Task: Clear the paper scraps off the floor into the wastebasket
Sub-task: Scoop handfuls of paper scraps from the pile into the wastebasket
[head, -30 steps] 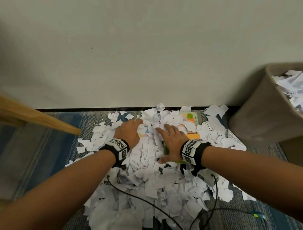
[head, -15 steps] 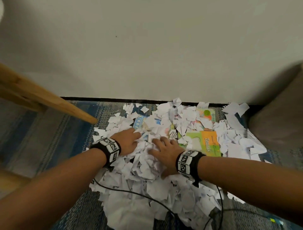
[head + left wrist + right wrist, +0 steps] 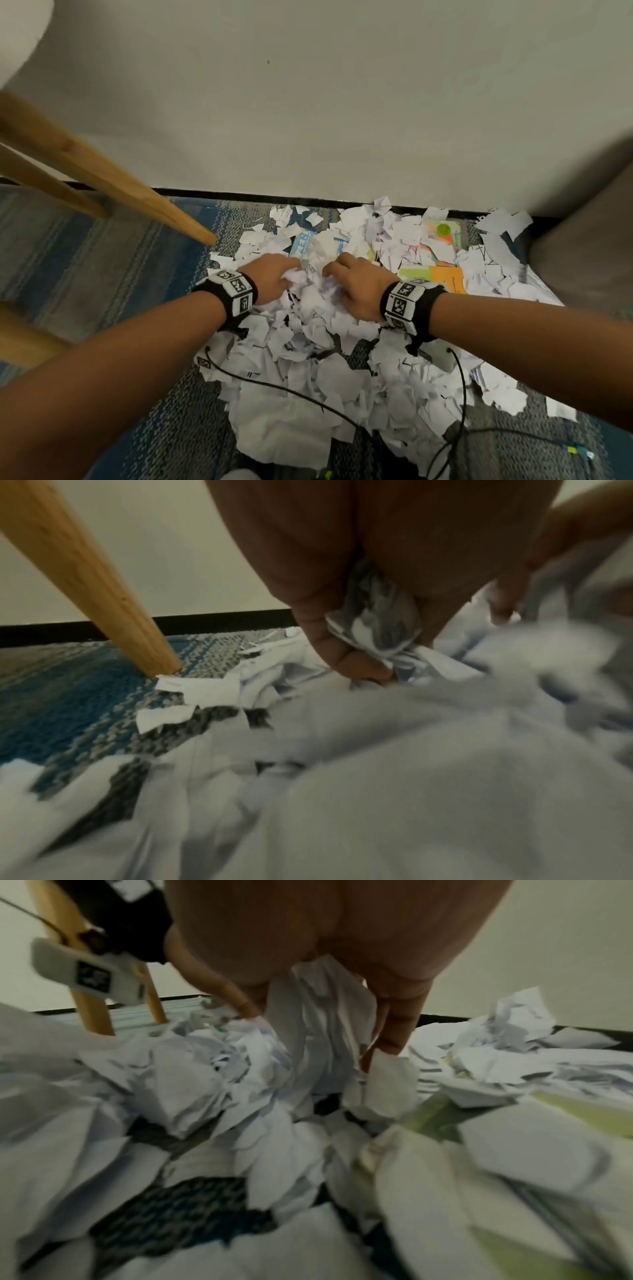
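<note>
A big heap of torn white paper scraps (image 3: 318, 370) covers the carpet by the wall. My left hand (image 3: 274, 279) and right hand (image 3: 356, 287) sit side by side in the heap, fingers curled, squeezing a bunch of scraps (image 3: 311, 287) between them. In the left wrist view my left hand (image 3: 356, 658) grips crumpled scraps (image 3: 377, 620). The right wrist view shows my right hand (image 3: 342, 1020) with scraps (image 3: 318, 1010) bunched under the palm. The brown wastebasket (image 3: 589, 246) stands at the right edge, only its side showing.
Wooden chair legs (image 3: 113, 192) slant down to the carpet left of the heap. Coloured booklets, one green and orange (image 3: 442, 277), one blue (image 3: 305, 243), lie among the scraps. Black cables (image 3: 460, 383) trail over the pile. A black baseboard (image 3: 239, 193) runs along the wall.
Both hands have pulled back toward me and curled from flat to gripping, bunching scraps between them. The green and orange booklet is uncovered. The view has shifted left, pushing the wastebasket to the edge.
</note>
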Available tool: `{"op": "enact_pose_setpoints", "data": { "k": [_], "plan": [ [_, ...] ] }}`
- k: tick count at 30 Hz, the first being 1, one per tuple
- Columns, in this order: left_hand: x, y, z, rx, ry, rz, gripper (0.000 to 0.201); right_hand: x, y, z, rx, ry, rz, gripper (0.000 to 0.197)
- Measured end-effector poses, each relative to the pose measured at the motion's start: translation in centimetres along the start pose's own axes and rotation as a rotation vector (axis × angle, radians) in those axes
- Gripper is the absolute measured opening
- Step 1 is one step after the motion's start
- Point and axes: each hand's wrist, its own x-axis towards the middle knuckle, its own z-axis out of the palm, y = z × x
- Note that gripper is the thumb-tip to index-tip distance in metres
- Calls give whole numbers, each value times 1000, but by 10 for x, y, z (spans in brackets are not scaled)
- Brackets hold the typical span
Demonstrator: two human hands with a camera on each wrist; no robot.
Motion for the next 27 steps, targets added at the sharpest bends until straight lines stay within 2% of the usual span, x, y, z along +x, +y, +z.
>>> {"op": "enact_pose_setpoints", "data": {
  "k": [5, 9, 11, 14, 17, 21, 27],
  "plan": [
    [6, -9, -22, -92, 224, -53, 22, -16, -35, 20, -4, -111, 102, 103],
    [6, -15, -27, -68, 267, -89, 33, -14, -52, 42, -117, -200, 21, 122],
    [6, -16, -27, -47, 284, -86, 33, -11, -57, 52, -190, -222, -30, 118],
    [4, -19, -24, -35, 297, -91, 33, -5, -58, 53, -261, -208, -64, 90],
    [2, -22, -23, -37, 295, -85, 35, 6, -48, 39, -235, -245, -92, 66],
    [3, -25, -23, -23, 278, -89, 37, 13, -25, 20, 2, -260, -60, 47],
    [12, -14, -31, -56, 279, -100, 34, 5, 3, -12, 291, -52, 58, 35]
  ]
}}
